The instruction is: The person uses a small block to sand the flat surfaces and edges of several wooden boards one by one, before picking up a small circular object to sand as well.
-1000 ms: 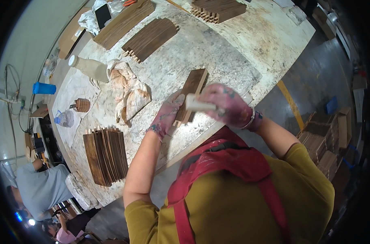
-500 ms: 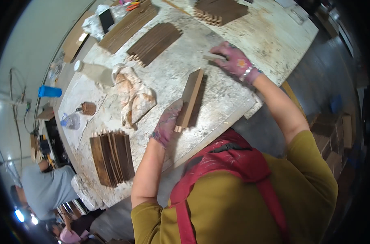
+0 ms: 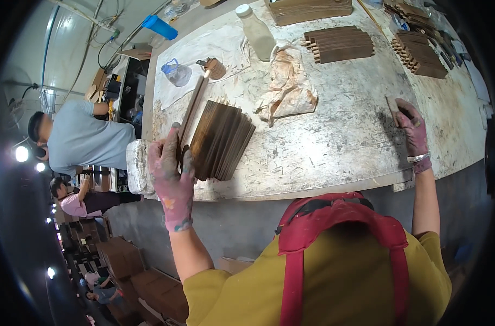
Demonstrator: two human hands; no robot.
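**A:** Nearest the bench edge?

**B:** Left hand (image 3: 174,179), gloved, closed around the lower end of a long wood strip (image 3: 194,106). Strip held on edge, slanting up and away, just left of the fanned stack of dark strips (image 3: 223,141) and touching its near corner.

**A:** Step in hand?

**B:** By the look of it, one strip held out beside the stack, not yet laid down. Any set-down there would call for a flat turn of the strip and ends squared to the stack.

**A:** Right of the stack?

**B:** Well apart, right hand (image 3: 413,127), fingers together, laid over a small dark block (image 3: 392,108) on the workbench (image 3: 334,152). Pinched or merely pressed, impossible to tell.

**A:** Beyond the stack?

**B:** Crumpled stained rag (image 3: 288,89) just behind and to the right. Clear plastic bottle (image 3: 177,73) and small round object (image 3: 215,68) behind, near the strip's far end. White bottle (image 3: 257,32) farther back, then two more stacks of strips (image 3: 339,43) (image 3: 420,53).

**A:** In the way?

**B:** Only the rag, close to the stack's far side. Left of the stack, off the bench, a person in a grey shirt (image 3: 84,138).
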